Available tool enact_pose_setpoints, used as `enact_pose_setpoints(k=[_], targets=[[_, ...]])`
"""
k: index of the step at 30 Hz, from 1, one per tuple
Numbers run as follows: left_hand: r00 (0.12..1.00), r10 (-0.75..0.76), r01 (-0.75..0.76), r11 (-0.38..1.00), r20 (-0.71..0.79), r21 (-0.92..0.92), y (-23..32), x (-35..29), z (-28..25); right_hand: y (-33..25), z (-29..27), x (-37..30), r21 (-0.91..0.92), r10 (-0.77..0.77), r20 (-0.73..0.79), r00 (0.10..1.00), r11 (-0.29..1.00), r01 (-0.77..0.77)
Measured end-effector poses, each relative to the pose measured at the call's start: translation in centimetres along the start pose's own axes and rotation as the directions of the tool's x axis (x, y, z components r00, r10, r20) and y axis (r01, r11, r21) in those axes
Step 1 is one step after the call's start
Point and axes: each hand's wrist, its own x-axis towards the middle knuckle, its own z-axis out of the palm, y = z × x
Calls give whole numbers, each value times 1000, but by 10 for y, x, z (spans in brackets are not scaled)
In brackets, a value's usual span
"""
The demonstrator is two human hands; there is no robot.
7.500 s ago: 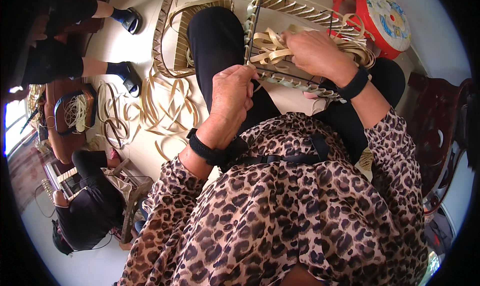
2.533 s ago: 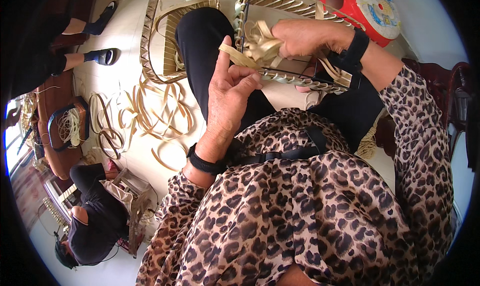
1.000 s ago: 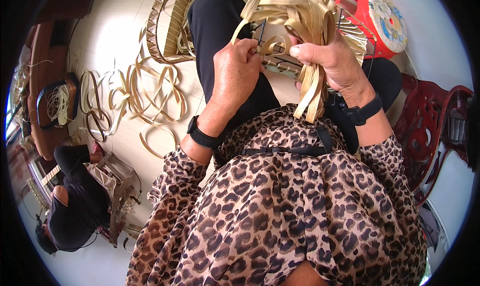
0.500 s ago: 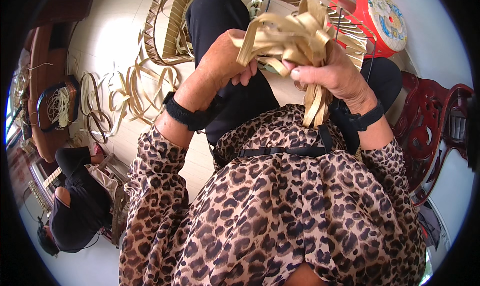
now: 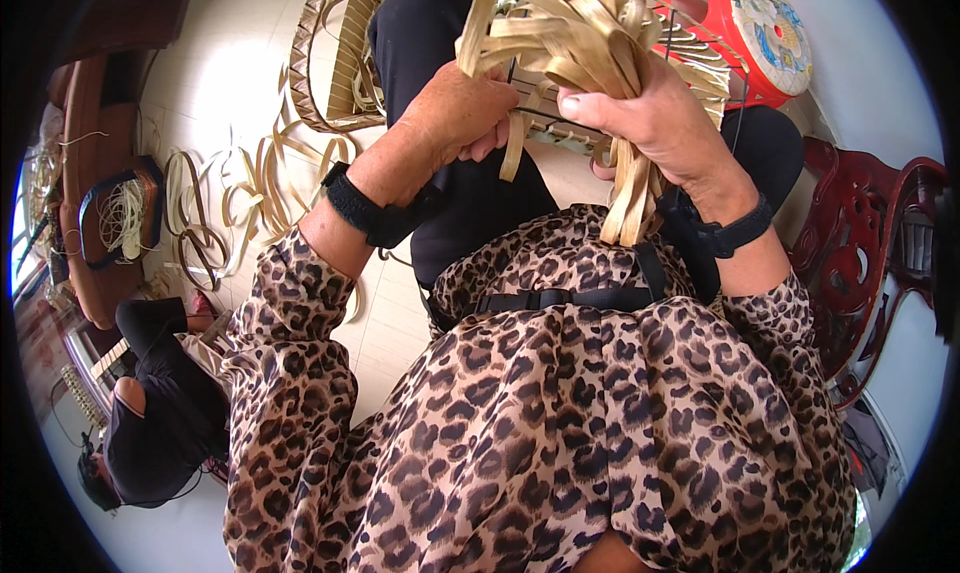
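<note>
My right hand (image 5: pixel 655 118) is closed around a thick bundle of flat tan weaving strips (image 5: pixel 575 43), held up in front of my chest; loose ends hang down past my wrist. My left hand (image 5: pixel 465 113) grips the same bundle from the left side, fingers curled around one strip. Behind the bundle, on my lap, lies a partly woven wire-framed basket (image 5: pixel 690 58), mostly hidden by the strips and hands. Both wrists wear black bands.
A red plastic stool (image 5: pixel 745 33) stands at the upper right, a dark carved wooden chair (image 5: pixel 865 233) at the right. Woven frames (image 5: pixel 335 58) and loose strip coils (image 5: pixel 250 188) lie on the pale floor at left. Another person in black (image 5: pixel 160 413) crouches lower left.
The bundle of strips, earlier low on the basket, has been lifted up toward my chest in my right hand. My left hand has turned and closed onto the bundle.
</note>
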Motion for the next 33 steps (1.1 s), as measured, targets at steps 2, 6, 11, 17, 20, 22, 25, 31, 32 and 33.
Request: enact_pose_setpoints(k=[2,6,11,17,20,22,25,31,32,33], targets=[[999,1,0,1000,45,-15,-3,6,-4,-4,5,7,-48,31,-32,999,998,-33],[996,-22,17,998,84,54,17,-2,-6,-11,16,15,-486,43,-104,994,870,-88],[993,-46,43,999,110,25,9,0,-14,-4,29,18,-522,-24,-140,990,851,-53],[992,-31,40,996,118,-78,-2,13,-14,26,34,29,-285,84,-110,990,952,-113],[997,-33,34,999,75,-15,11,7,-11,32,37,30,-324,84,-173,981,936,-137],[997,-34,38,997,63,-60,2,11,-10,38,42,30,-257,99,-147,984,957,-135],[998,-44,38,983,34,177,19,1,-9,41,44,28,293,196,-32,980,939,-179],[999,-24,22,997,23,74,13,-1,-7,19,20,29,415,354,90,931,836,-358],[1000,-12,11,999,11,40,14,-2,-6,17,18,30,495,356,75,931,798,-345],[999,-39,38,997,28,64,15,-2,-7,17,15,32,515,409,75,910,765,-386]])
